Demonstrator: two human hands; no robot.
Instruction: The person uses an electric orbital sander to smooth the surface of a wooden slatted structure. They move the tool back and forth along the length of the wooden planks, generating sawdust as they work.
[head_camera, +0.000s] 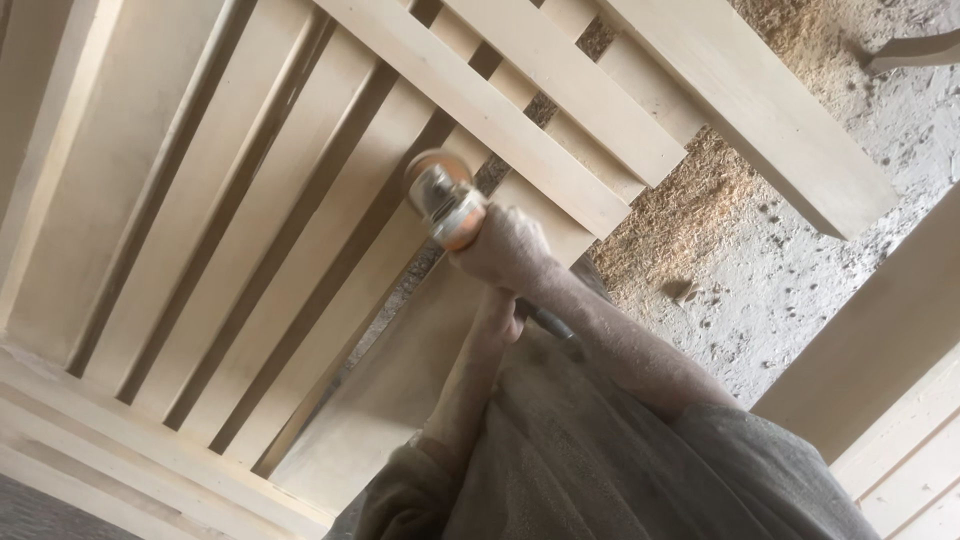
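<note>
Nearest the camera, dust-coated sleeves lead forward to both hands. The left hand (497, 325) is closed around the rear handle of an angle grinder (447, 205); the right hand (508, 245) is wrapped tight about the tool's body just behind the orange head. The grinder's disc rests against a slat of the pale wooden slatted frame (250, 230), near the frame's middle. In the inspector's judgement, good work here calls for light, even pressure with the disc held flat along the grain. Beyond, a sawdust pile (690, 200) lies on the concrete floor (800, 290).
</note>
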